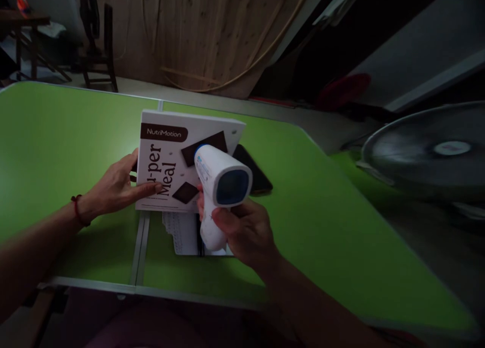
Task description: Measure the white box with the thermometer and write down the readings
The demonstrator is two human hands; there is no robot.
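My left hand (pixel 117 186) grips the left edge of a white NutriMotion meal box (pixel 166 161), thumb across its front and fingers behind. The box stands tilted up with its printed face towards me. In my right hand (pixel 246 229) is a white infrared thermometer (pixel 217 181), held by its handle in front of the box's lower right part. Its dark screen faces me. Below the box, white papers (pixel 185 234) with a dark pen-like strip lie on the table, partly covered. A dark flat object like a phone (pixel 253 171) shows behind the thermometer.
The green folding table (pixel 322 227) has a metal seam (pixel 140 252) running across it. A large fan (pixel 428 148) stands off its right side. Beyond the far edge are a wooden panel (pixel 212 35) and a small chair (pixel 100 60) with a dark fan on it.
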